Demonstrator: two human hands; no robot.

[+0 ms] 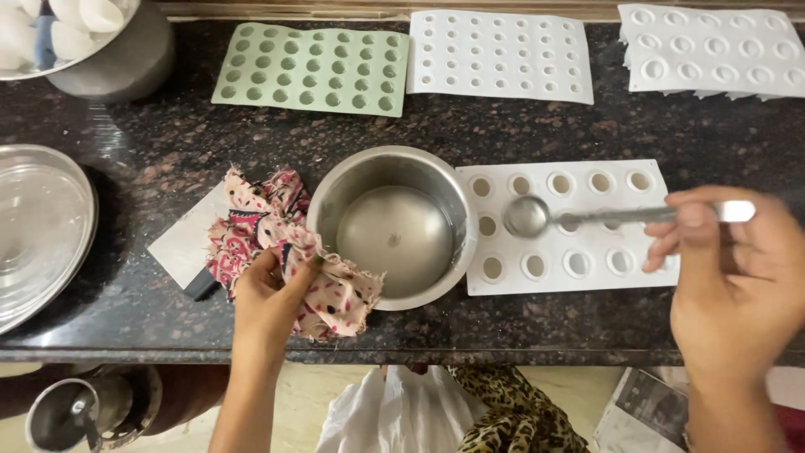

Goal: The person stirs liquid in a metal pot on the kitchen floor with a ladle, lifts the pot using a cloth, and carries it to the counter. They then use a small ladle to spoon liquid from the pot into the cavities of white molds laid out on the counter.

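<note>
On the dark stone worktop [151,151], a steel pot [394,225] stands bare inside between the left hand [272,306], closed on a patterned cloth [289,252] touching its rim, and the right hand [734,277], gripping a spoon [545,216] over a white mould tray [570,225] with partly filled cups.

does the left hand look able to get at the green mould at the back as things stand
Probably not right away: the left hand is clutching a patterned cloth. The counter between it and the green mould looks open, so only the full grip hinders it.
</note>
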